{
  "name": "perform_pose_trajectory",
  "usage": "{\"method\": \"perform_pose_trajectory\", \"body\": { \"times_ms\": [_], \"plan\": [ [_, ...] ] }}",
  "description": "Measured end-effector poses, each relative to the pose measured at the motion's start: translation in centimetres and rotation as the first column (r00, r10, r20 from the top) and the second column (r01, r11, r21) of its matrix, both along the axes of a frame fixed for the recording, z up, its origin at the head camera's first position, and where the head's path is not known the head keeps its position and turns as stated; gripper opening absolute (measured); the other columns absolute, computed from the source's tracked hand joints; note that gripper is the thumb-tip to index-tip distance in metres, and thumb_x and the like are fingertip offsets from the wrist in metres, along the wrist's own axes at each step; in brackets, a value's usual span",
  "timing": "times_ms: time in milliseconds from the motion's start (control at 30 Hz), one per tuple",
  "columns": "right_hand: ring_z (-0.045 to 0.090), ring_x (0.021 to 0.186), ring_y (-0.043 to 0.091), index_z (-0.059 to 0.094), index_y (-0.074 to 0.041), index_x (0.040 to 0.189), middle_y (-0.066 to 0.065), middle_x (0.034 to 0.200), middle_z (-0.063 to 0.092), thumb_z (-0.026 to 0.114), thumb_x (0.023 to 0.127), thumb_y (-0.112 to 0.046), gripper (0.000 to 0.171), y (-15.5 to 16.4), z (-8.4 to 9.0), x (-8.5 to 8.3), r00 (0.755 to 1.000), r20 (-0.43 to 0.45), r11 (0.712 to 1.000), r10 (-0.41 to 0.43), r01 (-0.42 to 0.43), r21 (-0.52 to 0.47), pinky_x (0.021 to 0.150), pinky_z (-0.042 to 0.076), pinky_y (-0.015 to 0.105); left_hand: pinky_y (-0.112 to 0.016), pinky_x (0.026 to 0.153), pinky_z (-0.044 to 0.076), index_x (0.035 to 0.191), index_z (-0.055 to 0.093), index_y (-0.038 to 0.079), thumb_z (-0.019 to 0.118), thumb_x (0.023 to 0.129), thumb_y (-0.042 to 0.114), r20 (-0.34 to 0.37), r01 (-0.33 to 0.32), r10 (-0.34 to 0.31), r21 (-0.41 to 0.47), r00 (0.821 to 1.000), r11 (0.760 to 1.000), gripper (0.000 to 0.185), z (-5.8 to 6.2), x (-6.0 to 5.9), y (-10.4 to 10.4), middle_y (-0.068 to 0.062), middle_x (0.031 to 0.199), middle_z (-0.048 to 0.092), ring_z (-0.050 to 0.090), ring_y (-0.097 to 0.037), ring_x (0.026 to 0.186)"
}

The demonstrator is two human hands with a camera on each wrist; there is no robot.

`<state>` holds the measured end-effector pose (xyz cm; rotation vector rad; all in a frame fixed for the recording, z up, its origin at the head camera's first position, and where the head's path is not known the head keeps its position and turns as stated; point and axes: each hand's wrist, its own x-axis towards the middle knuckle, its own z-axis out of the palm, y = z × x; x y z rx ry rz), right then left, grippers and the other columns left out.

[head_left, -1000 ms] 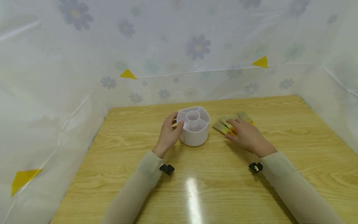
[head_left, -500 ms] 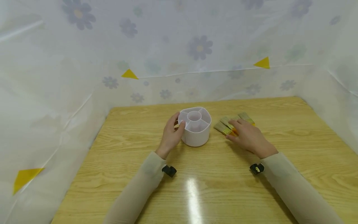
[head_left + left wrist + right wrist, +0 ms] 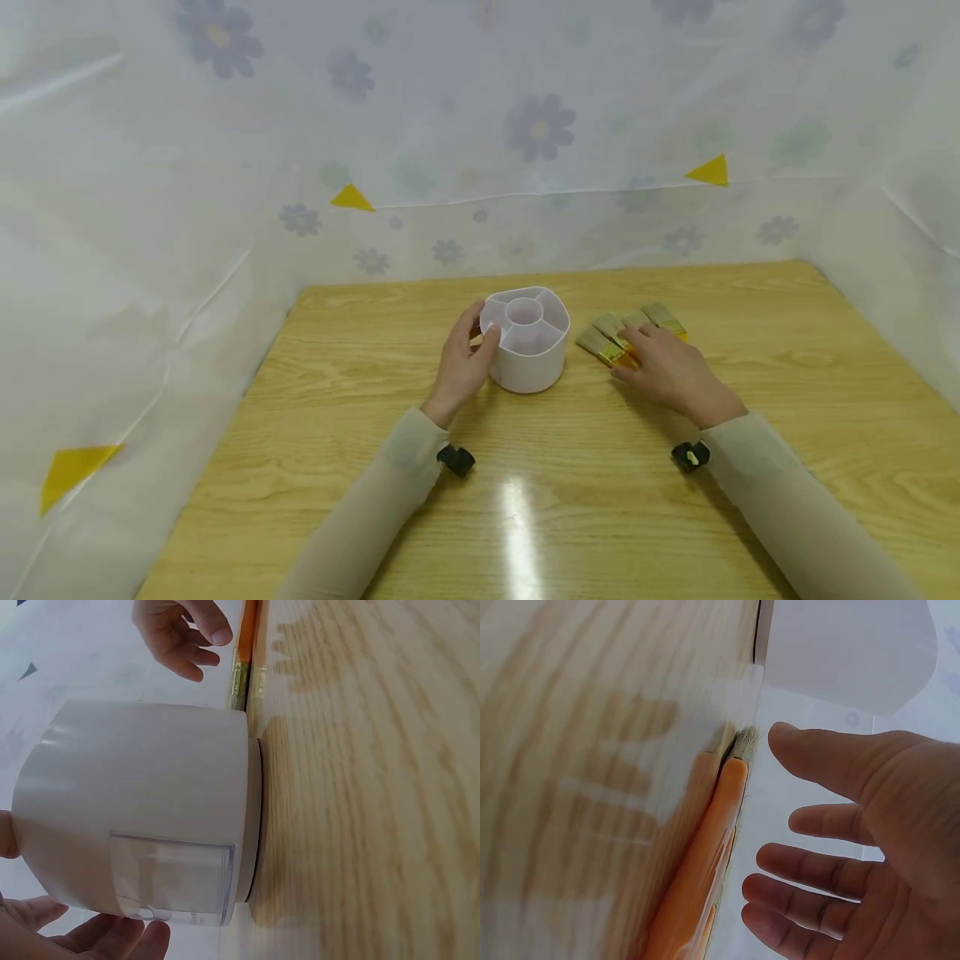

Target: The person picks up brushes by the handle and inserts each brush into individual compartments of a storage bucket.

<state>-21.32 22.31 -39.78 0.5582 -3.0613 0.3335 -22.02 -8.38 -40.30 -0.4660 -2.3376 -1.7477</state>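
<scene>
A white round desk organizer (image 3: 529, 371) stands upright on the table, its top divided into compartments around a central ring. In the left wrist view a clear window (image 3: 174, 877) shows low in its side. My left hand (image 3: 463, 362) holds the organizer from its left, thumb at the rim and fingers round the side. Several flat paintbrushes (image 3: 600, 343) with orange handles lie fanned out to the right of it. Over them hovers my right hand (image 3: 671, 371), which hides most of their handles. The right wrist view shows its fingers spread apart, off the orange handle (image 3: 712, 847).
The wood-grain table (image 3: 360, 483) reflects a light near its front. White flowered sheeting (image 3: 450, 125) closes off the back and both sides. Yellow triangles (image 3: 352, 197) mark the sheeting. A black wrist mount (image 3: 456, 458) sits at each cuff.
The head view has shifted a little, so everything appears slightly further right. The left hand keeps its hold on the organizer, and the right hand stays over the paintbrushes.
</scene>
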Motion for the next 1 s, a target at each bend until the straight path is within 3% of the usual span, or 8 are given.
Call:
{"method": "perform_pose_trajectory", "body": {
  "times_ms": [233, 500, 600, 800, 1000],
  "plan": [
    [0.057, 0.093, 0.033, 0.051, -0.001, 0.133, 0.019, 0.112, 0.056, 0.07, 0.088, -0.031, 0.057, 0.2, -0.3, 0.0, 1.0, -0.023, 1.0, 0.019, -0.019, 0.002, 0.07, 0.05, 0.048, -0.042, 0.092, 0.049, 0.144, 0.039, 0.01, 0.049, 0.1, 0.025, -0.001, -0.002, 0.002, -0.008, 1.0, 1.0, 0.048, -0.2, -0.1, 0.1, -0.01, 0.132, 0.052, 0.052, -0.022, 0.118],
    [0.051, 0.074, 0.021, 0.056, -0.001, 0.122, 0.01, 0.093, 0.055, 0.072, 0.086, -0.027, 0.048, 0.2, -0.5, -0.2, 1.0, -0.012, 0.999, 0.026, -0.026, 0.02, 0.056, 0.043, 0.036, -0.045, 0.093, 0.047, 0.146, 0.037, 0.011, 0.048, 0.101, 0.025, 0.022, 0.011, -0.011, 0.005, 1.0, 1.0, 0.049, 0.0, 0.0, 0.0, -0.012, 0.135, 0.05, 0.05, -0.024, 0.12],
    [0.051, 0.073, 0.021, 0.057, -0.001, 0.12, 0.01, 0.092, 0.056, 0.072, 0.086, -0.027, 0.046, 0.2, -0.5, -0.2, 1.0, 0.001, 1.0, 0.024, -0.024, 0.02, 0.057, 0.043, 0.037, -0.049, 0.094, 0.046, 0.146, 0.036, 0.006, 0.048, 0.101, 0.02, 0.035, 0.022, -0.022, 0.014, 0.999, 1.0, 0.049, 0.5, 0.3, 0.0, -0.017, 0.136, 0.048, 0.049, -0.029, 0.121],
    [0.052, 0.074, 0.021, 0.057, -0.001, 0.12, 0.009, 0.092, 0.057, 0.072, 0.086, -0.027, 0.046, 0.3, -0.7, -0.2, 1.0, 0.008, 0.999, 0.026, -0.027, 0.018, 0.059, 0.044, 0.038, -0.049, 0.093, 0.046, 0.143, 0.035, -0.005, 0.046, 0.101, 0.011, 0.038, 0.029, -0.029, -0.001, 0.999, 1.0, 0.047, 3.1, 2.1, 0.3, -0.025, 0.135, 0.047, 0.049, -0.036, 0.121],
    [0.053, 0.075, 0.021, 0.058, -0.001, 0.117, 0.008, 0.09, 0.057, 0.071, 0.087, -0.026, 0.042, 0.2, -0.6, -0.2, 0.999, 0.032, 1.0, 0.023, -0.023, 0.01, 0.059, 0.044, 0.038, -0.044, 0.092, 0.048, 0.145, 0.037, 0.007, 0.048, 0.101, 0.024, 0.02, 0.007, -0.007, -0.007, 1.0, 1.0, 0.049, 0.5, 0.5, 0.1, -0.012, 0.134, 0.051, 0.051, -0.025, 0.119]
  ]
}}
